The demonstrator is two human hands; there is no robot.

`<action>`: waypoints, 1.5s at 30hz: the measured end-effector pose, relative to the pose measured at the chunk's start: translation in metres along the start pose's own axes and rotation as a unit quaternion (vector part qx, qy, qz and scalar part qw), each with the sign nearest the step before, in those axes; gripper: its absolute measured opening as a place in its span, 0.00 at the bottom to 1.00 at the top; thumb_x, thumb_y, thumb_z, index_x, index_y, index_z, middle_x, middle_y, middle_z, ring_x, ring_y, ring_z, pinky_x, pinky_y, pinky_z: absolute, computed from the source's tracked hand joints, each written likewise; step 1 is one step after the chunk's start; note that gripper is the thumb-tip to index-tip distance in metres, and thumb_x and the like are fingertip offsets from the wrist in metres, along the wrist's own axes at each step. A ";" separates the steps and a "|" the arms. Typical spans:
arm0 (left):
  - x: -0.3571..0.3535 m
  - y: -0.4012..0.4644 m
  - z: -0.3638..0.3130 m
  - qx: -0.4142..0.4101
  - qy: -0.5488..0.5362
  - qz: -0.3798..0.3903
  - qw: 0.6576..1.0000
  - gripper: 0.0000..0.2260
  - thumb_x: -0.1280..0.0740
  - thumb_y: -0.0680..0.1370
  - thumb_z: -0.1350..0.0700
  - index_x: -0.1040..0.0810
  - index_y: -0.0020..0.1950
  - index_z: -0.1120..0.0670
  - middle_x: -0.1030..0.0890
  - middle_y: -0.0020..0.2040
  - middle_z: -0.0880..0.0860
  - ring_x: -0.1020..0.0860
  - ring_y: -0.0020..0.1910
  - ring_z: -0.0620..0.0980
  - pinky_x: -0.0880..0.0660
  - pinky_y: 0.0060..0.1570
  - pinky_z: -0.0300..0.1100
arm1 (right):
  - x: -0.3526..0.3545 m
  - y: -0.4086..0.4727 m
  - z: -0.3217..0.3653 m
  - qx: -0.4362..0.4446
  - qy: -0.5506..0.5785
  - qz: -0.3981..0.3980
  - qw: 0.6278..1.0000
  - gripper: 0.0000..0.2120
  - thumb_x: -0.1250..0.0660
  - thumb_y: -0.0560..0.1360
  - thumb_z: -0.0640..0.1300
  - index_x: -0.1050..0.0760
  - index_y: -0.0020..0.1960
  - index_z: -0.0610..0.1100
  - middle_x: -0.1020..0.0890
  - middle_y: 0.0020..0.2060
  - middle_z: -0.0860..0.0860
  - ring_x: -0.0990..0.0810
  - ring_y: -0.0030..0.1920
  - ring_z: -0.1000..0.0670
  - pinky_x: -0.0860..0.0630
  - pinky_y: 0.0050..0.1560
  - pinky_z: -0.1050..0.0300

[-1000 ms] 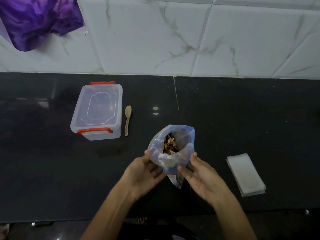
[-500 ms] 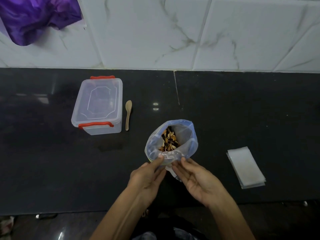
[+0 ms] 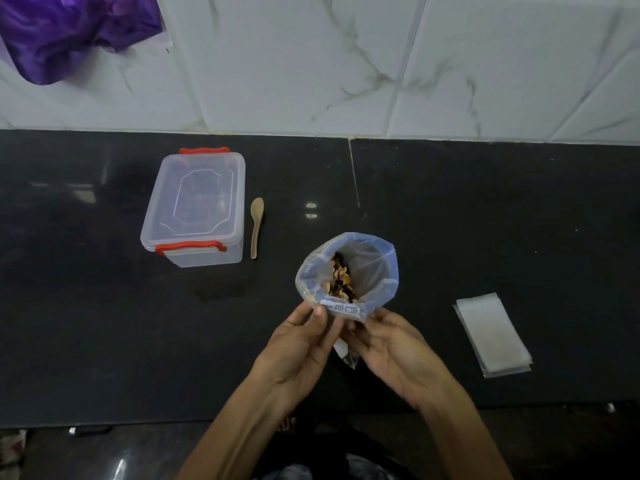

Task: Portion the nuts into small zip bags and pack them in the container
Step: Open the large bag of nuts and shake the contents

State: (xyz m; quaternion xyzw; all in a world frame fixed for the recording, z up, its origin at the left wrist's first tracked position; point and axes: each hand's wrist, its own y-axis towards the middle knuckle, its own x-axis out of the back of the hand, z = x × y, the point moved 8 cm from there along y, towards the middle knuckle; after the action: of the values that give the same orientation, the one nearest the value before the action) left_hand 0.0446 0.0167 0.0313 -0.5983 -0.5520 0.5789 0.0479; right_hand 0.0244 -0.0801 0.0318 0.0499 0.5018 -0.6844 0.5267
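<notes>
So the big nut bag [image 3: 375,271] is thin, crinkly plastic, see-through with a blue band round the rim, and its mouth is propped open into a rough oval. It sits on the black counter [image 3: 485,220], which is glossy polished stone with 1 pale seam running back to the wall. Inside you can see a heap of tan and brown nuts [image 3: 341,280], flaky-looking pieces, too many and too jumbled to count. There's a small white printed label on the near lip of the bag.

To the left, well apart, is 1 clear rectangular plastic container [image 3: 195,209] with rounded corners, lid on, and 2 red clip handles, 1 at each short end. Just beside it on the right lies 1 small wooden spoon [image 3: 256,226], bowl pointing toward the wall. Off to the right is 1 flat stack of small zip bags [image 3: 491,334], frosted and rectangular; can't tell how many are in the pile.

The wall is white marble-look tile [image 3: 311,64] with grey veins, and some shiny purple fabric [image 3: 69,26] hangs at top left.

Both forearms come up from the bottom. The left hand [image 3: 301,344] pinches the bag's near edge by the label between thumb and fingertips. The right hand [image 3: 391,344] is palm-up with its fingers curled against the bag's lower right side, holding it there.
</notes>
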 end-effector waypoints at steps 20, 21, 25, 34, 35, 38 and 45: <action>-0.006 0.034 -0.032 -0.062 0.692 -0.086 0.714 0.38 0.55 0.74 0.29 0.31 0.65 0.60 0.26 0.58 0.57 0.25 0.54 0.53 0.27 0.56 0.51 | 0.019 0.013 0.059 0.123 -0.512 -0.245 0.814 0.22 0.49 0.78 0.63 0.28 0.45 0.46 0.22 0.43 0.47 0.22 0.42 0.52 0.26 0.42 0.57; -0.006 0.034 -0.041 -0.090 0.722 -0.116 0.676 0.40 0.52 0.72 0.27 0.34 0.66 0.59 0.28 0.62 0.57 0.26 0.58 0.56 0.29 0.59 0.55 | 0.017 0.014 0.067 0.156 -0.538 -0.260 0.786 0.22 0.47 0.76 0.64 0.29 0.50 0.46 0.23 0.47 0.47 0.24 0.43 0.53 0.28 0.40 0.59; -0.040 0.031 -0.067 -0.247 0.737 -0.140 0.614 0.26 0.36 0.75 0.41 0.35 0.64 0.57 0.29 0.59 0.54 0.26 0.55 0.52 0.25 0.52 0.47 | 0.003 0.028 0.096 0.259 -0.587 -0.253 0.724 0.25 0.40 0.76 0.59 0.35 0.67 0.47 0.31 0.59 0.51 0.28 0.48 0.58 0.32 0.40 0.64; -0.062 0.059 -0.079 -0.199 0.769 -0.066 0.604 0.17 0.42 0.79 0.57 0.36 0.67 0.59 0.29 0.61 0.58 0.27 0.57 0.56 0.28 0.53 0.47 | -0.033 0.052 0.112 0.244 -0.727 -0.119 0.631 0.16 0.48 0.81 0.53 0.32 0.61 0.46 0.28 0.49 0.54 0.26 0.46 0.55 0.29 0.43 0.62; -0.067 0.061 -0.077 -0.206 0.759 -0.059 0.615 0.19 0.43 0.79 0.55 0.39 0.69 0.60 0.30 0.63 0.59 0.28 0.59 0.56 0.29 0.56 0.48 | -0.041 0.052 0.111 0.268 -0.735 -0.102 0.614 0.14 0.47 0.81 0.53 0.32 0.61 0.47 0.29 0.51 0.53 0.26 0.48 0.55 0.28 0.46 0.60; -0.070 0.074 -0.072 -0.192 0.726 -0.049 0.659 0.17 0.46 0.80 0.51 0.37 0.65 0.60 0.28 0.58 0.57 0.27 0.55 0.53 0.29 0.52 0.47 | -0.054 0.057 0.111 0.292 -0.755 -0.091 0.580 0.07 0.47 0.81 0.46 0.31 0.49 0.48 0.26 0.46 0.51 0.26 0.44 0.52 0.28 0.44 0.57; -0.079 0.081 -0.078 -0.234 0.633 0.002 0.738 0.15 0.38 0.78 0.49 0.29 0.35 0.56 0.31 0.29 0.52 0.33 0.26 0.43 0.34 0.27 0.34 | -0.054 0.057 0.113 0.306 -0.772 -0.110 0.546 0.06 0.43 0.79 0.41 0.35 0.45 0.49 0.30 0.37 0.54 0.28 0.37 0.55 0.27 0.39 0.57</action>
State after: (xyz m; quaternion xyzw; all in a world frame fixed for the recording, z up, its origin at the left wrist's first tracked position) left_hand 0.1738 -0.0253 0.0508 -0.8202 -0.5114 -0.0811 0.2434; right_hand 0.1443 -0.1240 0.0838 -0.3954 -0.3364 -0.6234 0.5848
